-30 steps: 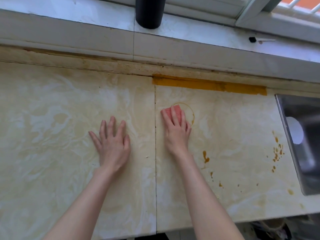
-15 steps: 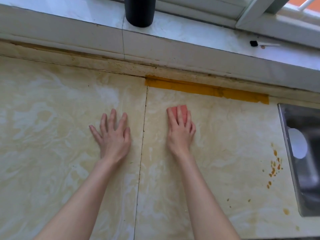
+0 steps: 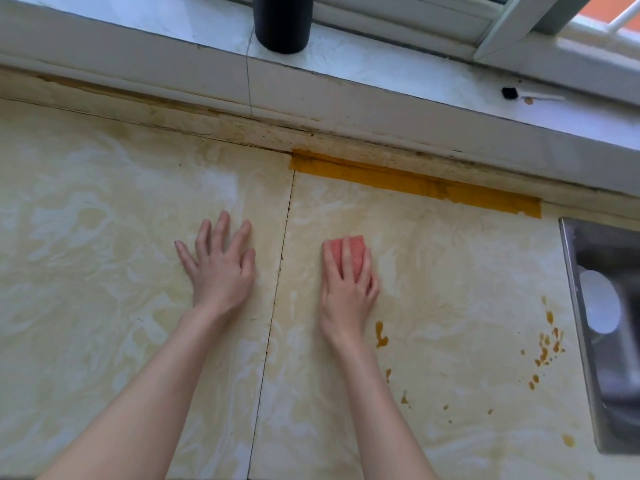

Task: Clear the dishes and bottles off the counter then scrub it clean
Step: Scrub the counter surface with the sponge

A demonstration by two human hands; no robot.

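Observation:
The cream marbled counter (image 3: pixel 104 271) fills the view, with a dark seam running down its middle. My right hand (image 3: pixel 348 289) presses a pink sponge (image 3: pixel 355 252) flat on the counter just right of the seam, fingers spread over it. My left hand (image 3: pixel 220 265) lies flat and open on the counter left of the seam, holding nothing. Orange-brown drips (image 3: pixel 381 336) sit just right of my right wrist. More orange-brown spatter (image 3: pixel 547 348) lies near the sink.
A steel sink (image 3: pixel 606 334) is set into the counter at the right edge. A strip of orange tape (image 3: pixel 415 183) runs along the back edge. A black cylindrical container (image 3: pixel 282 22) stands on the white window ledge (image 3: pixel 381 64) behind.
My right hand with the sponge has slid over the ring stain, which no longer shows, and has drawn slightly back toward me. My left hand stays flat in place.

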